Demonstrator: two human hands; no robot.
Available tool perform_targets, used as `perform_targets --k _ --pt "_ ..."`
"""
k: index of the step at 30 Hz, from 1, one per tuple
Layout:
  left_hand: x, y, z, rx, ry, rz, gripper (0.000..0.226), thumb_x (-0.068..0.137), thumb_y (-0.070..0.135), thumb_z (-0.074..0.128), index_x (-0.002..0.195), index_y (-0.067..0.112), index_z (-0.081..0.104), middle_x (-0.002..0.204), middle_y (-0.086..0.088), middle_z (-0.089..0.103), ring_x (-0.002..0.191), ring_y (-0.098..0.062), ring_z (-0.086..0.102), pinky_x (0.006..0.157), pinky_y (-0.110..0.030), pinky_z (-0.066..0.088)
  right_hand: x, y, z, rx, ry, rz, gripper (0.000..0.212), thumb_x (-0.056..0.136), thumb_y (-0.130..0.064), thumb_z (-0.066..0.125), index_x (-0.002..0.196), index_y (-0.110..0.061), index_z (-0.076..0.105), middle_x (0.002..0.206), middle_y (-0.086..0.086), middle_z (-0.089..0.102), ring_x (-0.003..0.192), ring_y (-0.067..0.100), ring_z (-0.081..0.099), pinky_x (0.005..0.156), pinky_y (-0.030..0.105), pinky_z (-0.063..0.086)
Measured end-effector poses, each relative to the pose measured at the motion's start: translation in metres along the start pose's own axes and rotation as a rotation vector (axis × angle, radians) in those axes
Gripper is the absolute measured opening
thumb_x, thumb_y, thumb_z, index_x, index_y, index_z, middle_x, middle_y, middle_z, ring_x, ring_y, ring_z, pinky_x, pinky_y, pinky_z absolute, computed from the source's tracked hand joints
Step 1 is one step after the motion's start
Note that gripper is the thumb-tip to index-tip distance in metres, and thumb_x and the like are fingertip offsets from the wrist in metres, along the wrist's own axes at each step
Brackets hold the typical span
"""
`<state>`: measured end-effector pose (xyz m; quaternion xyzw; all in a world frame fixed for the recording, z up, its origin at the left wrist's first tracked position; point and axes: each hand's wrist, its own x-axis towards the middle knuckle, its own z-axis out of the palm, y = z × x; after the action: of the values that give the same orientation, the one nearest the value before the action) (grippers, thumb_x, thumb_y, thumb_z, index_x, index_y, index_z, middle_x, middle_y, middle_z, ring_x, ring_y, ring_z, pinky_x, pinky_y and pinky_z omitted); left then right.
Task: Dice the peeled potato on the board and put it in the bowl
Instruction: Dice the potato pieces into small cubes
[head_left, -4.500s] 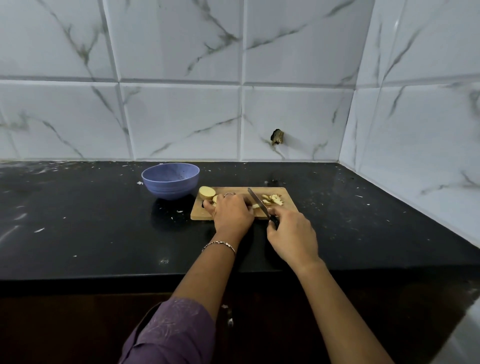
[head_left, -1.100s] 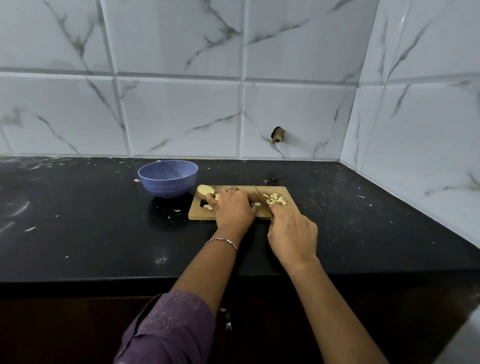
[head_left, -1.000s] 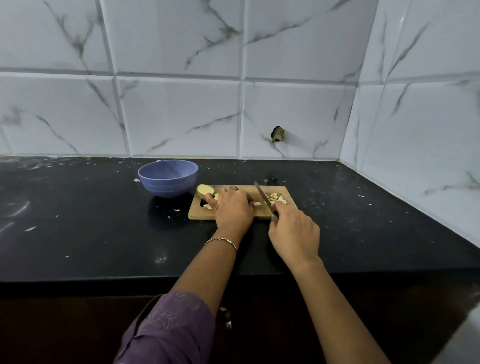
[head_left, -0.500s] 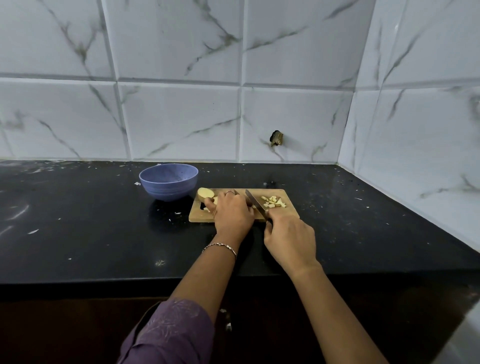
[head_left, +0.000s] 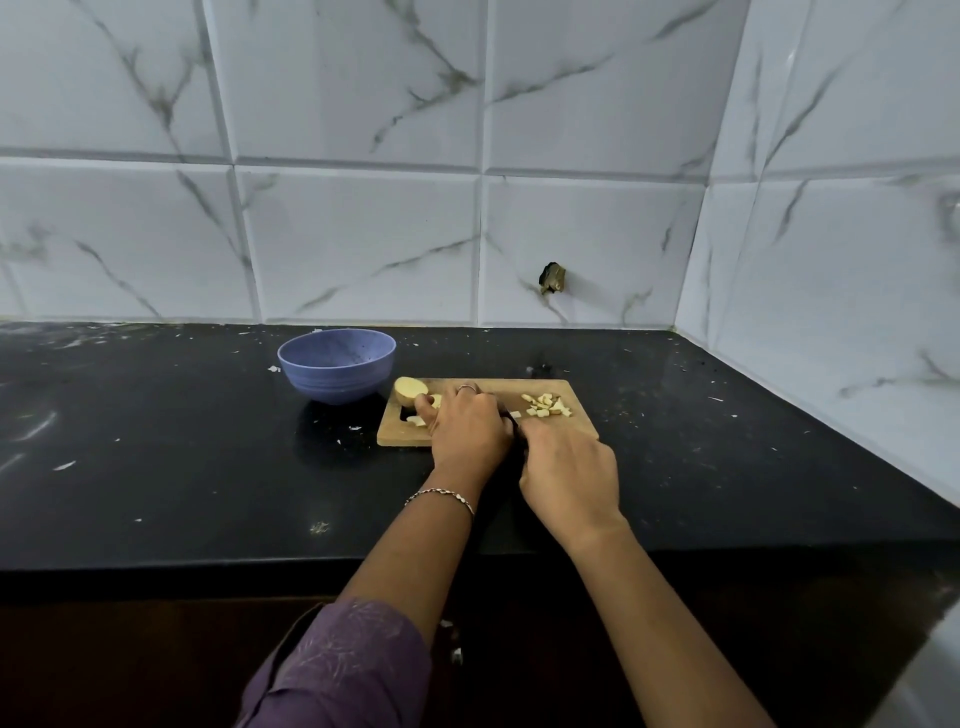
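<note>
Potato strips (head_left: 435, 401) pinned under left hand (head_left: 470, 426), fingers curled; right hand (head_left: 569, 467) gripped knife (head_left: 514, 423); keep fingertips tucked, cuts even.

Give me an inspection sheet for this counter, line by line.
Surface: black counter, with a wooden board on it.
Job's things: blue bowl left of the board, no potato seen inside; potato half at the board's left end; dice heaped at its right end.
Clutter: pale flecks scattered on the counter.
Hands: left hand curled over potato pieces; right hand grips the knife, blade hidden.
Cables: nothing seen.
Surroundings: marbled wall tiles, dark stub in one.
</note>
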<state>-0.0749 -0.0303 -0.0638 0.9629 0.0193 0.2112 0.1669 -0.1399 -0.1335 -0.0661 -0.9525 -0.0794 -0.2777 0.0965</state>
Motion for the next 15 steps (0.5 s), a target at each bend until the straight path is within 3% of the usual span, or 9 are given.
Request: perform_targets --k 7,15 --pt "-0.002 -0.001 0.001 0.013 0.011 0.023 0.027 0.094 0.027 0.049 0.107 0.023 0.072 0.115 0.0 0.059 0.12 -0.021 0.043 0.108 -0.054 0.014 0.004 0.002 0.004 0.031 0.009 0.089 0.018 0.093 -0.017 0.055 0.109 -0.022 0.061 0.095 -0.004 0.065 0.085 0.018 0.065 0.063 0.03 0.046" --pt "0.0 -0.004 -0.001 -0.05 0.047 -0.055 0.025 0.094 0.031 0.055 0.115 0.031 0.069 0.125 0.003 0.058 0.126 -0.018 0.043 0.11 -0.055 0.015 0.003 0.016 0.004 0.041 0.071 0.09 0.012 0.096 -0.021 0.054 0.106 -0.026 0.059 0.088 -0.007 0.064 0.08 0.017 0.063 0.059 0.028 0.036"
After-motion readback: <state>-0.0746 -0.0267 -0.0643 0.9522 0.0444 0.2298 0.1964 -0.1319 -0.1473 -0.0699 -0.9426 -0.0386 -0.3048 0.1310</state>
